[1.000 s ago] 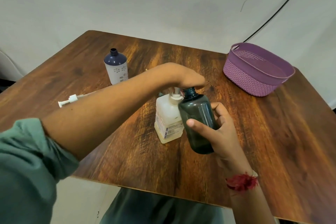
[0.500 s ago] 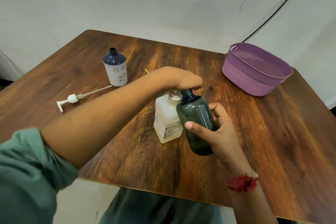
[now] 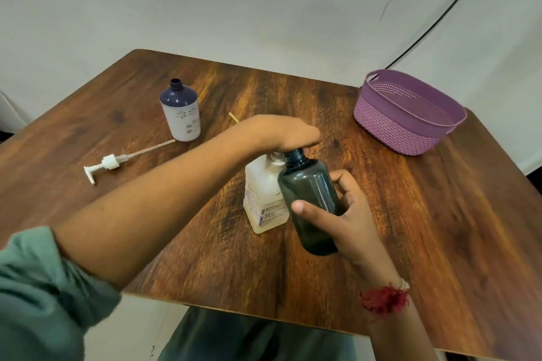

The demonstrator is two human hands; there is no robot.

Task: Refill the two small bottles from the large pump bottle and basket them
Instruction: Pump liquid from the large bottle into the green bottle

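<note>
The large cream pump bottle (image 3: 262, 199) stands at the table's middle. My left hand (image 3: 289, 133) lies palm-down on its pump head, which is mostly hidden beneath it. My right hand (image 3: 346, 214) grips a small dark translucent bottle (image 3: 311, 199), uncapped, with its open neck right at the pump spout. A second small bottle (image 3: 181, 113), dark blue on top and white with flower marks below, stands uncapped at the back left. The purple woven basket (image 3: 393, 126) sits at the back right, nothing visible in it.
A loose white pump head with its long tube (image 3: 117, 161) lies on the left of the wooden table (image 3: 440, 228). A thin yellowish stick (image 3: 233, 118) lies behind my left wrist. A black cable (image 3: 445, 9) runs down the wall behind the basket.
My left hand has dropped slightly onto the pump head over the last second. The dark bottle stays at the spout in my right hand. Nothing else moved.
</note>
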